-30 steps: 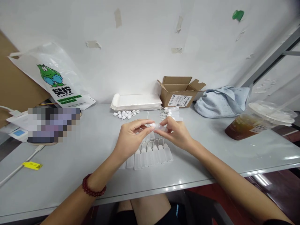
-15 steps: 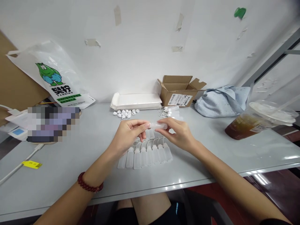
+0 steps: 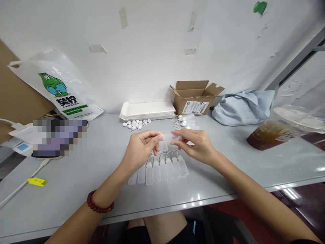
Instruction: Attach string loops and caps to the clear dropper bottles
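Observation:
A small translucent plastic bottle (image 3: 167,137) lies sideways in the air between my two hands, above the table. My left hand (image 3: 142,147) pinches its left end between thumb and fingers. The fingers and thumb of my right hand (image 3: 198,144) are round its right end. Below, a row of similar bottles (image 3: 162,169) lies on the table, with thin white strips curving from their necks. Behind my left hand sits a small heap of white caps (image 3: 137,124). More bottles (image 3: 186,118) lie beyond my right hand.
White flat sheets or trays (image 3: 149,110) are stacked against the wall, beside an open cardboard box (image 3: 194,101). To the right are a light blue cloth bag (image 3: 238,110) and a drink cup (image 3: 266,134). At left are a printed plastic bag (image 3: 61,81) and a cable (image 3: 27,181).
My right hand's thumb and fingers have shifted slightly on the bottle, with the thumb a little lower. The bottle stays between both hands. The whole view has tilted slightly.

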Available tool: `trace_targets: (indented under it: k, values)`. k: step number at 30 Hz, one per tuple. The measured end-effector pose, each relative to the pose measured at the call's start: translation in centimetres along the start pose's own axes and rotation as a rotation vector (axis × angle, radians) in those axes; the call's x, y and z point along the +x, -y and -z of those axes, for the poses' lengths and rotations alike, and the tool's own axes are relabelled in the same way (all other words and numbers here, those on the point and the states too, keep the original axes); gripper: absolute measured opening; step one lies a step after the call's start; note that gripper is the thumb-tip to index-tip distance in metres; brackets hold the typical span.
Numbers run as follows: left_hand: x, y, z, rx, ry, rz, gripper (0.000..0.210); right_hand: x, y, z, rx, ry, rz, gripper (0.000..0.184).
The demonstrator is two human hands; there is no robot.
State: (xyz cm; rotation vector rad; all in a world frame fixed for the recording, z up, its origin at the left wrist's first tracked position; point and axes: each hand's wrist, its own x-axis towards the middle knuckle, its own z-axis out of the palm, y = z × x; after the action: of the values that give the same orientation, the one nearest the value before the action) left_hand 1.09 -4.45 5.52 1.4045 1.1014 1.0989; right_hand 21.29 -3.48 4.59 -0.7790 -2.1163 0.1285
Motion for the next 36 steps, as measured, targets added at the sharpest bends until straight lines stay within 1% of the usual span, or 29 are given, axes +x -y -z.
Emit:
trace_targets:
  k: [3, 8, 11, 14, 16, 18, 20, 23, 26, 29, 30, 32, 36]
  values:
    - [-0.2, -0.1, -0.3, 0.02, -0.036, -0.042, 0.023, 0.1, 0.5, 0.3, 0.1, 0.009, -0.123, 0.023]
    - [-0.3, -0.1, -0.3, 0.022, -0.044, -0.051, 0.028, 0.8, 1.2, 0.5, 0.402, 0.089, -0.454, 0.027]
    - [-0.2, 0.0, -0.1, -0.035, -0.037, -0.05, 0.029, 1.0, 1.4, 0.5, 0.52, 0.073, -0.577, 0.028]
    - [-0.1, 0.1, -0.1, -0.11, 0.002, -0.032, 0.025, 1.1, 1.5, 0.6, 0.601, 0.048, -0.615, 0.028]
    - [-0.1, 0.0, -0.2, -0.109, 0.041, -0.007, 0.03, 1.1, 1.6, 0.6, 0.643, 0.035, -0.615, 0.028]
    - [-0.1, -0.1, -0.2, -0.067, 0.074, 0.006, 0.04, 1.1, 1.7, 0.7, 0.663, 0.017, -0.616, 0.029]
    - [-0.1, -0.3, -0.1, -0.007, 0.096, -0.013, 0.044, 1.1, 1.7, 0.7, 0.667, 0.011, -0.622, 0.03]
    - [-0.3, -0.5, 0.1, 0.122, 0.111, -0.066, 0.035, 1.2, 1.6, 0.7, 0.66, 0.014, -0.646, 0.03]
    - [-0.6, -0.4, 0.0, 0.235, 0.089, -0.131, 0.028, 1.2, 1.3, 0.6, 0.693, 0.024, -0.696, 0.031]
    - [-0.7, -0.1, -0.3, 0.295, 0.013, -0.263, 0.026, 1.3, 0.8, 0.5, 0.762, 0.055, -0.752, 0.033]
    - [-0.7, -0.1, -0.4, 0.3, -0.005, -0.279, 0.026, 1.3, 0.7, 0.4, 0.782, 0.062, -0.767, 0.033]
    - [-0.7, -0.1, -0.5, 0.291, -0.011, -0.224, 0.029, 1.3, 0.5, 0.3, 0.809, 0.058, -0.786, 0.034]
    - [-0.4, -0.3, -0.5, 0.199, 0.051, -0.037, 0.04, 1.4, 0.8, 0.2, 0.809, 0.057, -0.791, 0.035]
